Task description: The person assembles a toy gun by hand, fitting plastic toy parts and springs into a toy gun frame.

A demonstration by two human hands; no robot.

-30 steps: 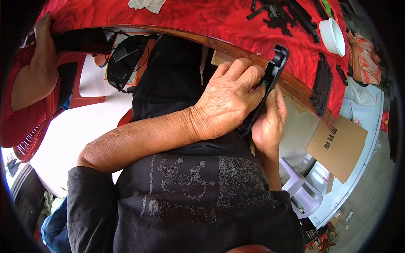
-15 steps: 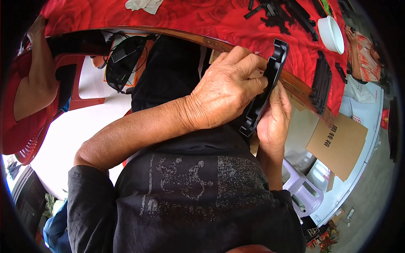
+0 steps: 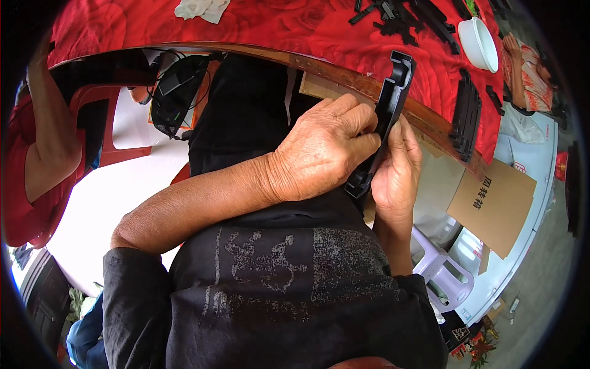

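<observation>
A long, narrow black plastic part (image 3: 393, 92) with a hollow, ribbed side and a hooked upper end is held aslant in front of my body, near the table edge. My left hand (image 3: 332, 146) is closed, its curled fingers and thumb pressed against the part's inner side around the middle. Whether a small piece is also pinched there, I cannot tell. From the other side my right hand (image 3: 396, 169) grips the part, thumb and fingers behind it. Part of its grip is hidden by the black part.
The table (image 3: 270, 24) has a red rose-patterned cloth. On it are black pieces (image 3: 393, 18), a stack of long black parts (image 3: 467, 117), a white bowl (image 3: 478, 44) and a white cloth (image 3: 201, 8). A cardboard sheet (image 3: 491, 206) and lilac stool (image 3: 445, 277) stand right. Another person's arm (image 3: 55, 123) is left.
My left hand has shifted down along the black plastic part, baring more of its upper half. The part has moved slightly up and left in view; my right hand keeps its grip.
</observation>
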